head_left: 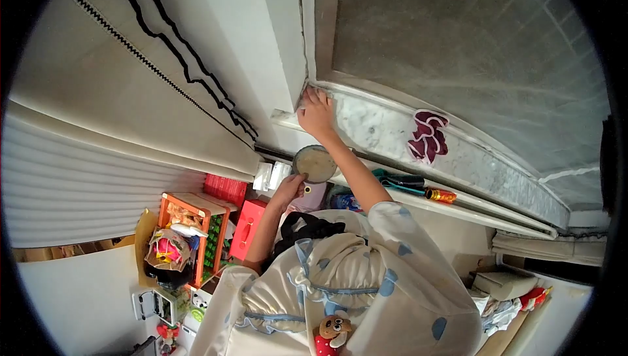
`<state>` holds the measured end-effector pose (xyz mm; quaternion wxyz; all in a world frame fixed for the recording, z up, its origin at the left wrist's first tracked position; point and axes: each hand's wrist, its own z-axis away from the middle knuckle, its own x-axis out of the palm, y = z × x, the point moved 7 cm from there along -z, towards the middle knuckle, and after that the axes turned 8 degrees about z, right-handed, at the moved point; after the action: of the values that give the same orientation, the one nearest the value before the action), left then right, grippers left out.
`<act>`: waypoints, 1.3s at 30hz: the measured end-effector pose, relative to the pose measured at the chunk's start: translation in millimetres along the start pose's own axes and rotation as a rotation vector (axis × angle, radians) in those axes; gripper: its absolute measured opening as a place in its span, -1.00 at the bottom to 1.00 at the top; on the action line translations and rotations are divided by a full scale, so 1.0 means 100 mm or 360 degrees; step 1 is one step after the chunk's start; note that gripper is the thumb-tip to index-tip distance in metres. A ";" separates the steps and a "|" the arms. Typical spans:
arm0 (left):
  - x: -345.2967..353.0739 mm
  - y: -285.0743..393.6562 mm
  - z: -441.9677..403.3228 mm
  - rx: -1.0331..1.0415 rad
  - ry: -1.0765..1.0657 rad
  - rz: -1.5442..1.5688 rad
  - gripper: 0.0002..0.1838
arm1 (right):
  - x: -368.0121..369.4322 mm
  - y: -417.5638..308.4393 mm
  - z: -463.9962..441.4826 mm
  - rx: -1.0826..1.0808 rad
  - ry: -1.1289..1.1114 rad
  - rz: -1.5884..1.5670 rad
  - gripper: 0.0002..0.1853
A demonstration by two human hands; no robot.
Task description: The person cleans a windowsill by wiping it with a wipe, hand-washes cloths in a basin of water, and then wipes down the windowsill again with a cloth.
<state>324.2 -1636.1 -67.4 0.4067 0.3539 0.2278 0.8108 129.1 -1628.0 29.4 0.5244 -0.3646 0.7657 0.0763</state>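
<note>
My left hand [288,190] grips the near rim of a round bowl [315,164], holding it below the windowsill. The bowl is dark-rimmed, and what it contains looks pale and cloudy. Up at the left corner of the marble windowsill [366,120], my right hand [316,111] presses down beside the window frame [324,42]. Its fingers are bunched and bent; whatever lies under them is hidden. A crumpled maroon cloth with white edging [429,136] lies on the sill, to the right of my right hand and apart from it.
A pale curtain with black trim [163,55] hangs at the left. Below it stand an orange-framed shelf [212,238] and a red box [247,228]. Under the sill, a white rail [497,219] runs rightward, with an orange-red tube [441,196] beside it. Clothes [504,313] are piled at lower right.
</note>
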 end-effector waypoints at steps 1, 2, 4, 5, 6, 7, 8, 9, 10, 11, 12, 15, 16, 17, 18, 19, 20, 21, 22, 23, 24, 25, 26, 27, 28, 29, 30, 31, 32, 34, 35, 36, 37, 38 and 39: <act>0.01 0.01 0.01 0.0024 -0.0017 -0.0016 -0.76 | -0.01 -0.01 0.04 -0.0039 0.0006 -0.0027 -0.55; 0.01 0.01 0.02 0.0046 -0.0034 -0.0033 -0.76 | -0.06 -0.02 0.14 -0.0037 0.0002 -0.0028 -0.55; 0.00 0.02 0.03 0.0032 -0.0012 -0.0017 -0.76 | -0.21 -0.11 0.34 -0.0314 0.0040 -0.0089 -0.56; -0.01 0.02 0.02 0.0018 0.0011 0.0004 -0.76 | -0.25 -0.04 0.36 -0.0317 0.0044 -0.0087 -0.56; -0.02 0.02 0.01 0.0018 0.0011 0.0005 -0.76 | -0.27 0.07 0.38 -0.0242 -0.0003 -0.0025 -0.56; -0.04 0.01 0.01 0.0001 0.0013 0.0037 -0.76 | -0.29 0.14 0.39 -0.0170 -0.0050 0.0035 -0.57; -0.07 -0.01 0.00 -0.0015 0.0018 0.0072 -0.77 | -0.31 0.16 0.37 -0.0178 -0.0052 0.0033 -0.57; -0.10 -0.03 0.00 -0.0012 0.0025 0.0077 -0.77 | -0.34 0.22 0.35 -0.0087 0.0004 0.0166 -0.57; -0.12 -0.04 0.01 -0.0008 0.0023 0.0052 -0.77 | -0.36 0.24 0.32 0.0007 0.0062 0.0298 -0.57; -0.15 -0.03 0.01 -0.0001 0.0019 0.0026 -0.77 | -0.33 0.23 0.30 0.0069 0.0081 0.0373 -0.58; -0.18 -0.03 0.01 0.0007 0.0024 0.0027 -0.77 | -0.30 0.18 0.25 0.0063 0.0085 0.0368 -0.58; -0.21 -0.04 0.05 0.0012 0.0027 0.0084 -0.77 | -0.20 0.11 0.14 0.0249 0.0103 0.0372 -0.56; -0.23 -0.03 0.05 0.0036 0.0041 0.0074 -0.76 | -0.14 0.03 0.08 0.0163 0.0131 0.0308 -0.57; -0.24 -0.02 0.06 0.0056 0.0053 0.0062 -0.76 | -0.10 -0.02 0.05 0.0080 0.0157 0.0246 -0.58; -0.25 -0.02 0.06 0.0049 0.0054 0.0059 -0.76 | -0.06 0.01 0.03 0.0087 0.0154 0.0245 -0.58; -0.26 -0.01 0.06 0.0058 0.0078 0.0011 -0.76 | -0.02 0.02 0.00 0.0050 0.0074 0.0154 -0.58; -0.27 0.02 0.05 0.0069 0.0101 -0.0035 -0.76 | 0.02 0.03 -0.01 0.0011 -0.0005 0.0063 -0.58; -0.28 0.03 0.01 0.0067 0.0099 -0.0036 -0.76 | 0.02 0.08 -0.02 0.0013 -0.0006 0.0065 -0.58; -0.32 0.02 -0.08 0.0112 0.0099 -0.0057 -0.76 | 0.01 0.12 -0.01 -0.0056 0.0048 -0.0010 -0.60; -0.34 0.04 -0.14 0.0155 0.0099 -0.0078 -0.76 | -0.02 0.11 0.00 -0.0123 0.0102 -0.0086 -0.61; -0.37 0.03 -0.21 0.0149 0.0097 -0.0081 -0.76 | -0.02 0.11 0.02 -0.0117 0.0099 -0.0084 -0.61; -0.38 0.07 -0.25 0.0162 0.0150 -0.0116 -0.76 | -0.02 0.07 0.05 -0.0152 0.0023 -0.0062 -0.62; -0.39 0.12 -0.30 0.0176 0.0201 -0.0152 -0.77 | -0.03 0.02 0.07 -0.0187 -0.0053 -0.0039 -0.62; -0.41 0.13 -0.33 0.0138 0.0291 -0.0159 -0.77 | -0.07 -0.01 0.11 -0.0177 -0.0051 -0.0033 -0.62; -0.40 0.14 -0.35 0.0135 0.0281 -0.0168 -0.77 | -0.09 -0.08 0.16 -0.0215 -0.0062 -0.0005 -0.66; -0.40 0.16 -0.37 0.0145 0.0246 -0.0103 -0.78 | -0.11 -0.13 0.21 -0.0254 -0.0074 0.0024 -0.69; -0.39 0.18 -0.39 0.0155 0.0211 -0.0035 -0.79 | -0.14 -0.14 0.24 -0.0246 -0.0071 0.0034 -0.69; -0.42 0.18 -0.41 0.0137 0.0234 -0.0059 -0.80 | -0.16 -0.19 0.28 -0.0314 -0.0093 -0.0079 -0.68; -0.41 0.19 -0.42 0.0134 0.0223 -0.0061 -0.80 | -0.25 -0.27 0.31 -0.0383 -0.0116 -0.0193 -0.67; -0.40 0.22 -0.43 0.0191 0.0221 -0.0004 -0.80 | -0.32 -0.32 0.41 -0.0406 -0.0212 -0.0259 -0.72; -0.39 0.23 -0.44 0.0189 0.0209 0.0016 -0.80 | -0.32 -0.35 0.47 -0.0469 -0.0208 -0.0260 -0.73; -0.39 0.23 -0.45 0.0192 0.0206 0.0017 -0.80 | -0.32 -0.38 0.50 -0.0534 -0.0205 -0.0262 -0.73; -0.37 0.25 -0.44 0.0202 0.0211 0.0034 -0.80 | -0.27 -0.36 0.53 -0.0514 -0.0242 -0.0349 -0.74; -0.37 0.27 -0.43 0.0213 0.0217 0.0052 -0.81 | -0.24 -0.34 0.58 -0.0517 -0.0241 -0.0349 -0.74; -0.36 0.30 -0.41 0.0218 0.0220 0.0054 -0.81 | -0.25 -0.28 0.61 -0.0438 -0.0150 -0.0516 -0.71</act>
<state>292.9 -1686.0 -88.6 0.3509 0.3278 0.3043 0.8227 197.7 -1605.9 31.7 0.5103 -0.5472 0.6540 0.1117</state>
